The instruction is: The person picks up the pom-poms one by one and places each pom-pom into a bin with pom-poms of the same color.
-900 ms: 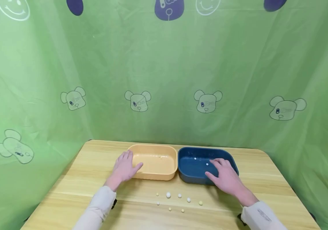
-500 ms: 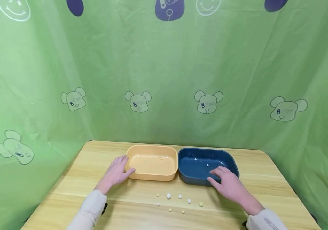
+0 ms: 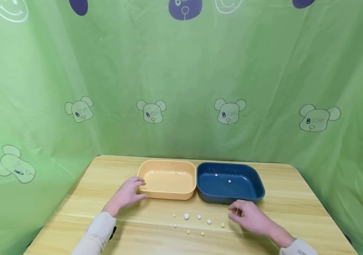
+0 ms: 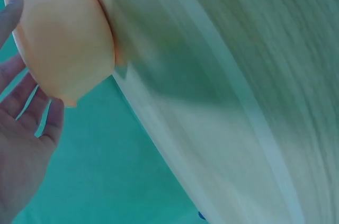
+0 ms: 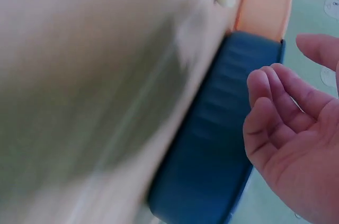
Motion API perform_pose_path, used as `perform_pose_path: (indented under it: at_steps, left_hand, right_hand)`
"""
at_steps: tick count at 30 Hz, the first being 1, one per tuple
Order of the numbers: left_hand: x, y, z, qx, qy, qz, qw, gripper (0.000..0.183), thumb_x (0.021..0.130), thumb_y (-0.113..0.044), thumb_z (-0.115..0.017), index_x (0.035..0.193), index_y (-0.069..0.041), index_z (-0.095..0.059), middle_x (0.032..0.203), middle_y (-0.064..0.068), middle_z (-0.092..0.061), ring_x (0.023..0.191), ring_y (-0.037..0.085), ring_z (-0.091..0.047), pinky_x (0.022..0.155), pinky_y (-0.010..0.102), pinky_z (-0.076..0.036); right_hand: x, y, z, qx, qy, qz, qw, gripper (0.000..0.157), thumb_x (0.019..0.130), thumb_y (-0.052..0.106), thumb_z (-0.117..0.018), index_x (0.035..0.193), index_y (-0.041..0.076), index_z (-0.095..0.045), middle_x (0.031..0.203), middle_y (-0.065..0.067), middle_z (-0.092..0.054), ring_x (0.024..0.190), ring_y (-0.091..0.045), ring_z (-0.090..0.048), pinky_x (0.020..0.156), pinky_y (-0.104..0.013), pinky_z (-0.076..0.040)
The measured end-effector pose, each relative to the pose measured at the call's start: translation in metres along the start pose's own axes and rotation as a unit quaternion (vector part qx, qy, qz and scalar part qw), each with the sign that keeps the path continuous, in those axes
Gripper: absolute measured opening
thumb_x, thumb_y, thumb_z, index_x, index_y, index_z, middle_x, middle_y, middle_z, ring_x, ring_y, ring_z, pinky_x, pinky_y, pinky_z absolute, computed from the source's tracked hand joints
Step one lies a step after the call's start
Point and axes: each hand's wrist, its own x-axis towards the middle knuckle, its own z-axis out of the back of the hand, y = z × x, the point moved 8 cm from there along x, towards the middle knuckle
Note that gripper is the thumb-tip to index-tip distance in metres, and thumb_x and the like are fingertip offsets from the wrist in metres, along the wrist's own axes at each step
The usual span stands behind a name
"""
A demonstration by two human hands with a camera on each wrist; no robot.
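My left hand (image 3: 125, 194) is at the near left corner of a peach-coloured plastic basin (image 3: 168, 195). Its fingers are spread and loosely bent, with the fingertips at the rim in the left wrist view. My right hand (image 3: 249, 216) hovers in front of a dark blue basin (image 3: 219, 199), to the right of a small pale yellow ball (image 3: 222, 225). In the right wrist view the fingers curl loosely, the thumb stands apart, and nothing lies between them. White balls (image 3: 186, 216) and more yellow balls (image 3: 188, 232) are scattered on the table before the basins.
The basins stand side by side near the far edge of the wooden table (image 3: 149, 230). Two small white balls (image 3: 229, 181) lie in the blue basin, and tiny yellow bits (image 3: 178, 174) in the peach one. A green patterned curtain (image 3: 184, 71) surrounds the table.
My right hand has drawn back from over the blue basin toward the balls, its fingers curling more. My left hand has slid left and nearer along the peach basin's end.
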Motion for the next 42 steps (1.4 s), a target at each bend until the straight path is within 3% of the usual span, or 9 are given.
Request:
perform_pose_path:
  at_steps: [7, 14, 29, 42]
  left_hand:
    - [0.004, -0.003, -0.006, -0.032, 0.006, -0.033, 0.9989, 0.013, 0.079, -0.014, -0.075, 0.091, -0.011, -0.069, 0.094, 0.001, -0.067, 0.092, 0.021, -0.061, 0.086, 0.041, -0.047]
    - [0.007, -0.001, -0.007, -0.075, 0.014, -0.042, 0.9962, 0.008, 0.079, -0.007, -0.073, 0.084, -0.014, -0.073, 0.082, -0.005, -0.069, 0.078, 0.013, -0.063, 0.074, 0.033, -0.051]
    - [0.010, 0.000, -0.011, -0.080, 0.041, -0.053, 0.9945, 0.008, 0.080, -0.009, -0.073, 0.088, -0.009, -0.075, 0.085, 0.002, -0.071, 0.077, 0.015, -0.065, 0.073, 0.031, -0.052]
    - [0.010, 0.000, -0.011, -0.081, 0.047, -0.072, 0.9930, 0.008, 0.079, -0.009, -0.073, 0.087, -0.012, -0.075, 0.085, 0.000, -0.071, 0.078, 0.012, -0.064, 0.075, 0.030, -0.051]
  right_hand:
    - [-0.005, -0.002, -0.026, 0.079, 0.098, -0.033, 0.991, 0.023, 0.080, 0.019, -0.073, 0.097, 0.005, -0.064, 0.084, 0.004, -0.060, 0.074, -0.004, -0.052, 0.065, -0.024, -0.047]
    - [-0.010, -0.009, -0.044, 0.122, 0.150, -0.054, 0.980, 0.025, 0.076, 0.011, -0.075, 0.097, 0.004, -0.061, 0.083, 0.000, -0.055, 0.072, -0.006, -0.051, 0.062, -0.022, -0.045]
    - [-0.001, -0.010, -0.048, 0.070, 0.125, -0.041, 0.989, 0.024, 0.067, 0.009, -0.079, 0.087, 0.011, -0.065, 0.074, 0.006, -0.054, 0.070, -0.007, -0.050, 0.062, -0.022, -0.042]
    - [0.002, -0.011, -0.050, 0.075, 0.108, -0.033, 0.991, 0.019, 0.070, 0.010, -0.078, 0.086, 0.014, -0.067, 0.073, 0.008, -0.055, 0.069, -0.005, -0.050, 0.062, -0.022, -0.042]
